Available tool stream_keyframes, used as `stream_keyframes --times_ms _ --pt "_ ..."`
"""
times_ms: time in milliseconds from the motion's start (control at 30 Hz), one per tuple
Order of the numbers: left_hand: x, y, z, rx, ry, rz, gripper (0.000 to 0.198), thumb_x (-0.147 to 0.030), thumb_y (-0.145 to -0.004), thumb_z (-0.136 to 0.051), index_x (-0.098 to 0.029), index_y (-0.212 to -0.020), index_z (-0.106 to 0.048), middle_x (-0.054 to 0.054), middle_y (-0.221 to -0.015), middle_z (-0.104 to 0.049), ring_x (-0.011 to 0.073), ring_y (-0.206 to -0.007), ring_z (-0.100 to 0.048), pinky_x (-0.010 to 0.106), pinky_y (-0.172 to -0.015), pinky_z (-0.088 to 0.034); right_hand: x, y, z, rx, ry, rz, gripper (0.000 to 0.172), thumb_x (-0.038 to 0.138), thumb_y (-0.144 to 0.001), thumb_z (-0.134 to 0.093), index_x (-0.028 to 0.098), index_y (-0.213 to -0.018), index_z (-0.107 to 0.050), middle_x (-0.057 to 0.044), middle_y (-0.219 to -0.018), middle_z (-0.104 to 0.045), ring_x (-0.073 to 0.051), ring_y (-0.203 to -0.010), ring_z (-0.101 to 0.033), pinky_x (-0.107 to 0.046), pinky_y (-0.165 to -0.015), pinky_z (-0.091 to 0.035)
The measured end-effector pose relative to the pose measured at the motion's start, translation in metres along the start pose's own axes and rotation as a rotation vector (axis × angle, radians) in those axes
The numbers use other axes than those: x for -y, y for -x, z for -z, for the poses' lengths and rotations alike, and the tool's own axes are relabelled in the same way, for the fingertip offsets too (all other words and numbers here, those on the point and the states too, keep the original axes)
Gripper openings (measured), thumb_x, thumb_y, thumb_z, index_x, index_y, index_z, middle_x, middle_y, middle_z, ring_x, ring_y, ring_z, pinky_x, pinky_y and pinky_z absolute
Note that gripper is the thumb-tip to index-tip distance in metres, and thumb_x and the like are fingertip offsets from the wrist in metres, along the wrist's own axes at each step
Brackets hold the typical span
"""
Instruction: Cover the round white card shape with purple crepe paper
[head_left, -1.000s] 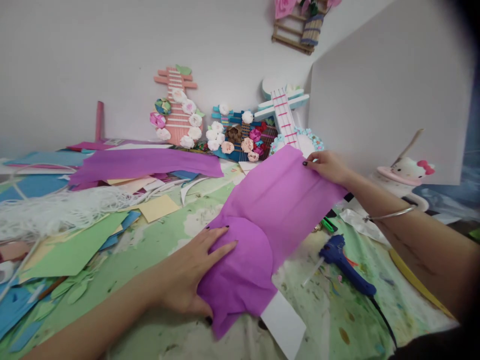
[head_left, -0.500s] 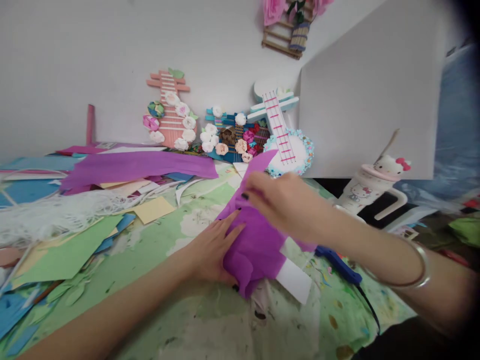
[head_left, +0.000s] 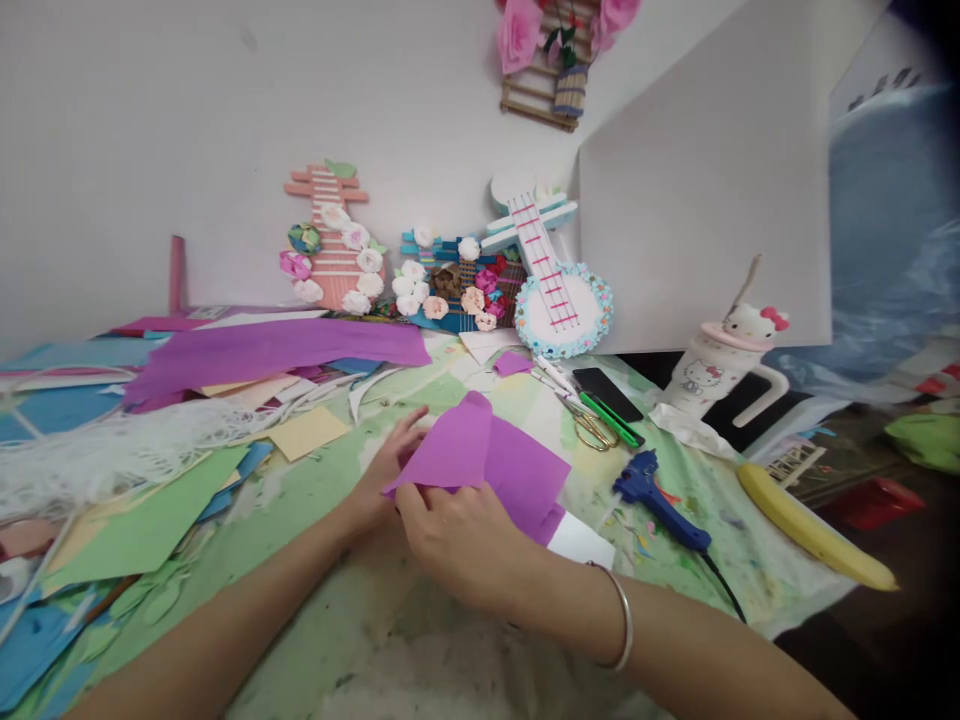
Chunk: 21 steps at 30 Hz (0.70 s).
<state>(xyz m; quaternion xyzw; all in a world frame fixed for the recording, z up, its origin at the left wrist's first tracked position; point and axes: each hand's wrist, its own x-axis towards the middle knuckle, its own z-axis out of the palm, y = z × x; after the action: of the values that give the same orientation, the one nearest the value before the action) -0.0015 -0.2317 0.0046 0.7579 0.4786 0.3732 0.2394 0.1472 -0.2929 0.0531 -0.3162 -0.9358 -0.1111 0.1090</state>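
A purple crepe-like paper sheet (head_left: 529, 475), folded over itself, lies on the table in front of me. My right hand (head_left: 469, 545) is closed on the near left edge of its raised flap (head_left: 450, 450). Behind the flap's left corner is my left hand (head_left: 379, 480), with fingers stretched out and apart; its thumb side is hidden by the paper. A white card (head_left: 585, 540) pokes out from beneath the purple sheet at the lower right.
To the right are a blue glue gun (head_left: 660, 505), gold-handled scissors (head_left: 592, 430), a green cutter (head_left: 611, 418), a phone (head_left: 600, 390), a banana (head_left: 814, 530) and a cup (head_left: 712, 375). Paper scraps (head_left: 150, 510) cover the left. Flowered instrument models (head_left: 562, 310) lean at the back.
My right hand has come down and left to the paper's near edge. The sheet's pointed upper end is folded down toward me. My left hand has slid left, off the top of the sheet.
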Motion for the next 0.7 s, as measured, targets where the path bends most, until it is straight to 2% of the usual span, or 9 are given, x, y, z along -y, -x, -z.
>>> stream_keyframes --times_ms 100,167,267,367,467,567,700 --pt "0.008 -0.004 0.019 -0.248 0.292 0.103 0.04 -0.046 -0.076 -0.06 -0.015 -0.102 -0.061 0.014 -0.134 -0.048 0.0268 -0.118 -0.052 0.037 -0.097 -0.045 0.0 0.004 -0.004 -0.023 -0.013 -0.025 0.013 0.012 -0.083 -0.046 0.015 -0.095 -0.047 -0.006 -0.077 -0.064 -0.02 -0.058 -0.061 -0.027 -0.042 -0.039" --pt "0.01 -0.008 0.028 -0.341 0.396 0.202 0.041 -0.047 -0.074 -0.062 -0.014 -0.097 -0.059 0.014 -0.123 -0.057 0.0253 -0.108 -0.059 0.038 -0.094 -0.047 0.002 0.007 -0.009 -0.017 -0.029 0.021 0.007 0.014 -0.089 -0.041 0.016 -0.091 -0.047 -0.004 -0.073 -0.063 -0.019 -0.056 -0.06 -0.028 -0.04 -0.038" --pt "0.001 -0.017 0.035 -0.248 0.368 0.289 0.046 -0.055 -0.075 -0.057 -0.014 -0.096 -0.056 0.012 -0.104 -0.064 0.0237 -0.091 -0.065 0.038 -0.082 -0.052 0.007 0.009 -0.018 0.02 -0.048 0.102 0.008 0.012 -0.089 -0.041 0.015 -0.091 -0.049 -0.004 -0.071 -0.063 -0.018 -0.055 -0.061 -0.027 -0.038 -0.036" --pt "-0.023 -0.03 0.031 -0.119 0.043 0.231 0.048 -0.058 -0.073 -0.056 -0.015 -0.095 -0.055 0.012 -0.103 -0.062 0.0258 -0.094 -0.061 0.039 -0.08 -0.05 0.011 0.01 -0.026 0.056 -0.055 0.156 0.008 0.011 -0.085 -0.049 0.013 -0.092 -0.05 -0.004 -0.071 -0.062 -0.018 -0.057 -0.061 -0.027 -0.037 -0.034" --pt "-0.053 -0.045 0.012 0.0 -0.408 0.052 0.051 -0.056 -0.07 -0.058 -0.012 -0.095 -0.055 0.015 -0.101 -0.059 0.0293 -0.097 -0.055 0.044 -0.087 -0.045 0.013 0.01 -0.032 0.033 -0.05 0.182 0.01 0.01 -0.082 -0.053 0.011 -0.091 -0.052 -0.003 -0.067 -0.061 -0.017 -0.055 -0.06 -0.027 -0.036 -0.032" --pt "-0.073 -0.058 -0.016 0.108 -0.776 -0.091 0.057 -0.054 -0.066 -0.062 -0.008 -0.1 -0.058 0.019 -0.102 -0.057 0.0343 -0.101 -0.05 0.047 -0.087 -0.042 0.014 0.009 -0.038 -0.004 -0.045 0.19 0.006 0.011 -0.08 -0.056 0.011 -0.086 -0.054 -0.003 -0.066 -0.06 -0.015 -0.053 -0.057 -0.028 -0.035 -0.028" --pt "-0.074 -0.073 -0.047 0.116 -0.896 -0.065 0.025 -0.02 -0.073 -0.056 -0.008 -0.093 -0.063 0.021 -0.099 -0.061 0.0341 -0.1 -0.051 0.044 -0.08 -0.043 0.016 0.009 -0.044 -0.031 -0.057 0.185 0.004 0.012 -0.08 -0.056 0.012 -0.084 -0.054 -0.003 -0.067 -0.06 -0.015 -0.051 -0.055 -0.027 -0.034 -0.025"
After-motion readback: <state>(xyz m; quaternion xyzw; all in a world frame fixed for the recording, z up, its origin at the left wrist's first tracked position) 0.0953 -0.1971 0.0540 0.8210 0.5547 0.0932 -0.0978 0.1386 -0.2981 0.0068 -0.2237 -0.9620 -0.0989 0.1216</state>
